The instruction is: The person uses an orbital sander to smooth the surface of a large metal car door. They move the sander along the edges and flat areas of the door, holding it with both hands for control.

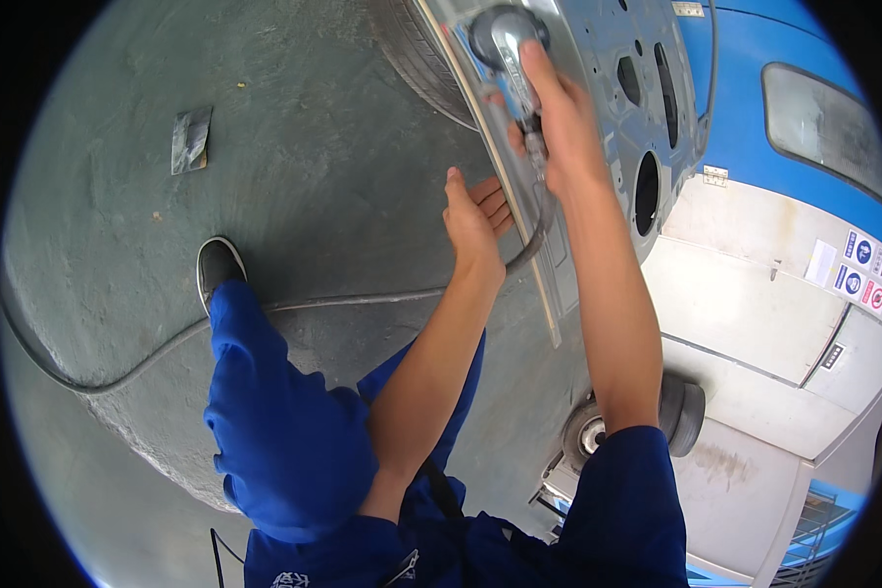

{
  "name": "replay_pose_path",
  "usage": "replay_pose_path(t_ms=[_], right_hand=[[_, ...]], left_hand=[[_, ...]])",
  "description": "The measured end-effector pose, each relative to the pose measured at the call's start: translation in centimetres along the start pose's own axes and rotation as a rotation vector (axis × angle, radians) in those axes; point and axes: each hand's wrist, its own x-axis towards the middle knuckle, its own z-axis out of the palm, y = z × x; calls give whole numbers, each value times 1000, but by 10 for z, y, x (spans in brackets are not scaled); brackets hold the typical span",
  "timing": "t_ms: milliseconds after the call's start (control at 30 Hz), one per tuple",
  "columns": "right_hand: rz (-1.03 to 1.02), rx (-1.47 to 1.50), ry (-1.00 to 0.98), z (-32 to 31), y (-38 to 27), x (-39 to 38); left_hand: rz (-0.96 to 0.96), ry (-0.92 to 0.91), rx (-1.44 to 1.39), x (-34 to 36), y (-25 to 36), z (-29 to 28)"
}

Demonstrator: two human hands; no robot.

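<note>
My right hand (566, 127) is wrapped round a silver air sander (510, 54) with a round dark pad, thumb along its top. The sander lies at the upper end of a grey metal car door panel (598, 83) that has several cut-out holes. From the sander's rear a grey hose (539, 230) bends over the panel's left edge and down to the floor. Beside that edge is my left hand (472, 220), open, with its fingers stretched out and the thumb apart. Its fingertips meet the panel's edge; whether they press on it I cannot tell.
A tyre (421, 59) lies on the grey-green floor left of the panel. Farther left are a flat packet (191, 140) and my shoe (221, 267), with the hose crossing the floor nearby. At right stand white cabinets (745, 304), a blue wall panel (745, 59) and more wheels (681, 416).
</note>
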Motion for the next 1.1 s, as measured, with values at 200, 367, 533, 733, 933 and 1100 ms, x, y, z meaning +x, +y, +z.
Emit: replay_pose_path(t_ms=[200,367,533,733,933,1100], right_hand=[[91,15,191,-37,60,-78],[70,-19,236,-36,63,-88],[-63,-45,104,20,13,-16],[-121,-21,-24,42,-29,39],[-6,-42,28,3,11,-18],[161,1,126,-74,83,-103]], left_hand=[[-1,-18,-44,1,0,-4],[18,-44,-53,1,-2,-5],[-19,-11,-53,7,4,-13],[-19,-25,69,4,4,-11],[-10,-31,-6,10,14,-17],[5,-4,-10,5,7,-11]])
